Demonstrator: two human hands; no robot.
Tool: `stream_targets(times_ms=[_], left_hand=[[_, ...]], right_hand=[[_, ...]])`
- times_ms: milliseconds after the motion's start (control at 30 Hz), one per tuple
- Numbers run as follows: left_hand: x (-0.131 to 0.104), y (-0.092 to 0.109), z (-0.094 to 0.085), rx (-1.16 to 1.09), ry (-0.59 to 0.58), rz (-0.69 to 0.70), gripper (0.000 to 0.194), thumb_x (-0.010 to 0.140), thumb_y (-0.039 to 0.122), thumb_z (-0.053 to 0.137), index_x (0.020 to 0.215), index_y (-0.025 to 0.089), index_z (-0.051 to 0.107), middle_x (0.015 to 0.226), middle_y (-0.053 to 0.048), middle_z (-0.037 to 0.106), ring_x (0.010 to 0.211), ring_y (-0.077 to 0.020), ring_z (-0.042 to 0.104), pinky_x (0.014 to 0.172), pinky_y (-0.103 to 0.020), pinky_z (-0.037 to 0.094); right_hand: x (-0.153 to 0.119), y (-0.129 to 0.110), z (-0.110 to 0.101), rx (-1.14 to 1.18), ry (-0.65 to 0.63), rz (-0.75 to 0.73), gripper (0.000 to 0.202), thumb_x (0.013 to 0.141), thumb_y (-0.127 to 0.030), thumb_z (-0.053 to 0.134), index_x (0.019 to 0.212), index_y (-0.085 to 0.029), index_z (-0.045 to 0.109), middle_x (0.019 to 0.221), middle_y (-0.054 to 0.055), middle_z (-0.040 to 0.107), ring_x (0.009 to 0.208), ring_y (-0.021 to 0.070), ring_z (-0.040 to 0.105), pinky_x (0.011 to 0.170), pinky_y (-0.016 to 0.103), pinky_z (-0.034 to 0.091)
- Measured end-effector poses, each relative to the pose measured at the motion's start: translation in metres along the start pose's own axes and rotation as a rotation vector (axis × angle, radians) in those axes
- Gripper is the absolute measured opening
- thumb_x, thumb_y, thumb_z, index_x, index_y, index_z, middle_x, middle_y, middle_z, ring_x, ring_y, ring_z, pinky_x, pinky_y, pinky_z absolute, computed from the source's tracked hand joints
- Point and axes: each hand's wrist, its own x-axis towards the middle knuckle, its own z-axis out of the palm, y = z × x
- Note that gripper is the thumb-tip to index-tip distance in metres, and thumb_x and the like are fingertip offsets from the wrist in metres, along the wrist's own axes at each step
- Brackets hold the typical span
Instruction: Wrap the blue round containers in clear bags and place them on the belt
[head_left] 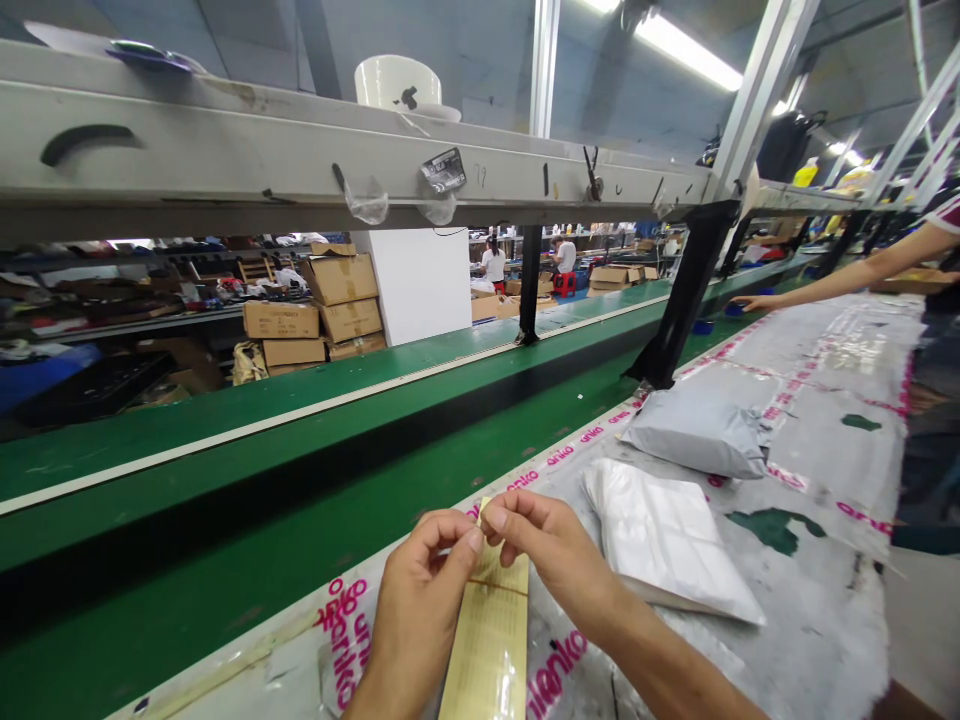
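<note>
A long yellow strip of labels (pixel 491 650) lies on the plastic-covered table (pixel 817 500), running from the bottom edge up between my hands. My left hand (pixel 431 580) pinches at the left of the strip's top end, thumb and index finger together. From the right, my right hand (pixel 536 540) closes its fingertips on the same top end. The fingertips of both hands nearly meet there. To the right of my right hand sits a stack of clear-white plastic bags (pixel 671 535), and behind it a grey plastic package (pixel 697 432).
Beyond the table runs a green conveyor belt (pixel 300 545). A metal shelf beam (pixel 247 150) crosses above it, with a black-wrapped post (pixel 682 300) at the table's far edge. At the right, another person's arm (pixel 862 275) reaches toward blue items by the belt.
</note>
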Motion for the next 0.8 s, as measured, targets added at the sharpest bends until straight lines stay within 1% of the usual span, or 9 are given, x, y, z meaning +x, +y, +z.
stream_targets(times_ms=[167,233,300,400,500,633,800], left_hand=[[-0.0016,0.0029,-0.0004,-0.031,-0.021,-0.038,0.030,0.087,0.049,0.064,0.078,0.021,0.066,0.086,-0.002,0.066,0.085,-0.0188,0.057,0.079,-0.028,0.043],[-0.0018,0.0023,-0.0006,-0.058,-0.026,-0.053,0.031,0.087,0.050,0.065,0.078,0.020,0.065,0.088,-0.002,0.065,0.086,-0.0196,0.057,0.081,-0.029,0.044],[-0.0010,0.0014,-0.0007,-0.075,-0.022,-0.071,0.032,0.086,0.051,0.065,0.079,0.020,0.065,0.088,-0.002,0.064,0.086,-0.0198,0.057,0.081,-0.030,0.045],[0.0010,0.0010,-0.0005,-0.082,-0.003,-0.083,0.033,0.085,0.052,0.067,0.078,0.020,0.066,0.084,-0.001,0.061,0.082,-0.0182,0.054,0.078,-0.029,0.046],[0.0022,0.0014,-0.0006,-0.084,0.009,-0.079,0.032,0.085,0.052,0.067,0.079,0.020,0.067,0.083,-0.001,0.061,0.078,-0.0170,0.053,0.074,-0.027,0.045],[0.0013,0.0016,-0.0011,-0.082,0.018,-0.075,0.032,0.084,0.051,0.068,0.080,0.019,0.068,0.082,-0.002,0.062,0.078,-0.0169,0.054,0.074,-0.027,0.045],[-0.0019,0.0043,-0.0001,-0.079,0.029,-0.077,0.031,0.084,0.050,0.069,0.081,0.019,0.069,0.081,-0.001,0.063,0.077,-0.0158,0.054,0.074,-0.026,0.044]], right_hand=[[-0.0006,0.0026,-0.0027,0.141,-0.060,0.052,0.031,0.084,-0.046,0.074,0.084,-0.015,0.073,0.085,0.006,0.067,0.081,0.0185,0.059,0.065,0.026,0.047],[0.0000,0.0025,-0.0046,0.216,-0.057,0.074,0.032,0.084,-0.046,0.074,0.087,-0.015,0.074,0.089,0.007,0.067,0.083,0.0192,0.059,0.064,0.026,0.047],[0.0005,0.0011,-0.0065,0.254,-0.025,0.083,0.033,0.082,-0.048,0.076,0.087,-0.015,0.074,0.089,0.007,0.066,0.083,0.0192,0.059,0.062,0.026,0.047],[0.0005,-0.0019,-0.0086,0.222,0.010,0.079,0.032,0.081,-0.047,0.078,0.084,-0.015,0.073,0.088,0.006,0.065,0.082,0.0185,0.058,0.062,0.025,0.047],[-0.0002,-0.0029,-0.0088,0.171,-0.003,0.077,0.029,0.081,-0.044,0.079,0.088,-0.016,0.073,0.086,0.005,0.065,0.081,0.0176,0.058,0.062,0.024,0.047],[-0.0007,-0.0025,-0.0061,0.113,-0.008,0.076,0.028,0.075,-0.041,0.081,0.086,-0.016,0.073,0.077,0.002,0.063,0.072,0.0151,0.055,0.060,0.023,0.047],[-0.0013,-0.0046,-0.0020,0.071,-0.033,0.067,0.024,0.073,-0.038,0.079,0.079,-0.016,0.071,0.075,0.000,0.063,0.063,0.0117,0.053,0.059,0.023,0.046]])
